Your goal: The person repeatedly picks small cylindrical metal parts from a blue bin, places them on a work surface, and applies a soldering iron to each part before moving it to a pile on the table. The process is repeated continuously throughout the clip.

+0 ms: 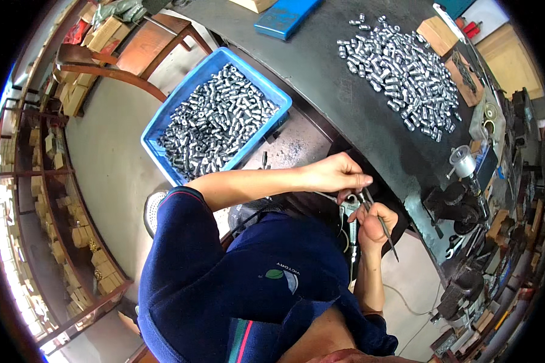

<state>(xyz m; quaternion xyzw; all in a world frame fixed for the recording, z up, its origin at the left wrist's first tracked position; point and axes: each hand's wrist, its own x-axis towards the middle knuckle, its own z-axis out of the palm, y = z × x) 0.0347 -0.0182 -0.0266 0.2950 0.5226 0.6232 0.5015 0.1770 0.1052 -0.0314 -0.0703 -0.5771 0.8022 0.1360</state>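
Above my lap, close to the bench edge, both hands work near each other. My left hand (336,174) is closed, thumb and fingertips pinching a small metal piece (361,197) that is mostly covered by the fingers. Just below it, my right hand (374,222) is wrapped around a thin, tapered dark metal rod (389,241). The rod's point sticks out past the right hand, down to the right; its upper end lies by the left fingertips. Whether rod and metal piece touch, I cannot tell. To the left, a blue bin (154,144) holds many small metal cylindrical fittings (221,115).
A heap of shiny metal fittings (399,75) lies on the dark bench (321,72). Along its right side stand a clamped device with a silver cylinder (462,161), wooden blocks (437,35) and hand tools. A blue case (286,17), a wooden chair (151,51) and shelves (60,199) surround me.
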